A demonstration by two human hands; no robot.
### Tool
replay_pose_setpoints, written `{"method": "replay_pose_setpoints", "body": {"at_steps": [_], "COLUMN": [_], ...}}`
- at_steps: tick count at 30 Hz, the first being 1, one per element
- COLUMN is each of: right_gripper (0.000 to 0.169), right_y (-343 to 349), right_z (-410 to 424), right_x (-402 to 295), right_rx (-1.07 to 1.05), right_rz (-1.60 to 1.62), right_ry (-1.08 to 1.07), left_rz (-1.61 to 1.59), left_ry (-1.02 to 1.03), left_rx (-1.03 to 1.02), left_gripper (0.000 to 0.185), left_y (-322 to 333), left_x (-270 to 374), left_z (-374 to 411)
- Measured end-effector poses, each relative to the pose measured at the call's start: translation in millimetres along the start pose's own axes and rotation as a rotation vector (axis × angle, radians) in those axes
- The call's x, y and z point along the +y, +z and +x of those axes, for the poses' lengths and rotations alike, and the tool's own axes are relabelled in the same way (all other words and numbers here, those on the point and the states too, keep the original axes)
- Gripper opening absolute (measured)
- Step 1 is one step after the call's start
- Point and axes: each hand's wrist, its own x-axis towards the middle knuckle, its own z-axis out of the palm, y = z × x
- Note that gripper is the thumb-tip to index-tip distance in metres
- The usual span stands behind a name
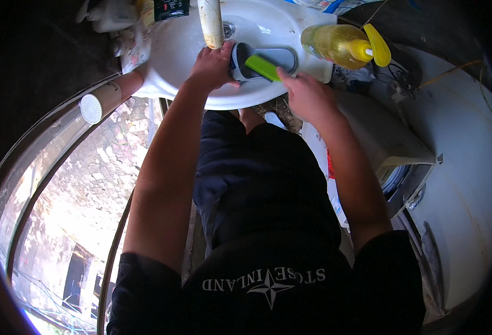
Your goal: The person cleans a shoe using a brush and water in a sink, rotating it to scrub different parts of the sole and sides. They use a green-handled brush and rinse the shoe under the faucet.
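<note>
A grey slide sandal (277,56) lies in a white washbasin (170,54), its strap end towards the left. My left hand (214,67) holds the sandal at that end, under the pale faucet spout (211,25). In my right hand (308,92) is a green brush (262,68), slightly blurred, over the sandal's strap and footbed. The brush's bristles are mostly hidden beneath its green back.
A pump bottle of yellow liquid (338,45) lies on the basin's right rim. Bags and a dark packet (171,9) are at the back left. A pipe-like cylinder (112,96) stands left, beside a window. A washing machine (396,159) is at the right.
</note>
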Motion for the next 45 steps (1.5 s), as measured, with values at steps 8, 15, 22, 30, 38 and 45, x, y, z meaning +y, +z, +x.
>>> {"method": "replay_pose_setpoints", "body": {"at_steps": [8,15,22,30,38,45], "right_gripper": [0.043,0.043,0.048,0.042,0.037,0.038], "right_y": [22.2,31.4,8.8,-33.5,-47.0,-44.2], "right_z": [-25.2,-21.5,-18.2,-14.7,-3.0,0.2], "right_x": [10.7,0.3,-9.6,-13.5,3.8,14.5], "right_rx": [0.184,0.382,0.457,0.094,-0.060,-0.107], "right_rz": [0.118,0.207,0.220,0.313,0.511,0.680], "right_ry": [0.100,0.104,0.086,0.159,0.047,-0.027], "left_rz": [-0.757,-0.139,-0.154,0.021,-0.063,-0.290], "left_ry": [-0.131,-0.262,0.063,-0.045,-0.168,-0.069], "left_rx": [-0.150,0.196,0.640,0.536,0.599,0.613], "left_gripper": [0.085,0.048,0.047,0.055,0.053,0.054], "left_y": [0.4,-4.2,14.8,10.8,4.6,24.0], "left_x": [-33.6,28.1,33.4,40.9,51.6,24.4], "left_z": [24.3,17.8,-24.2,-63.1,-45.2,-24.4]}}
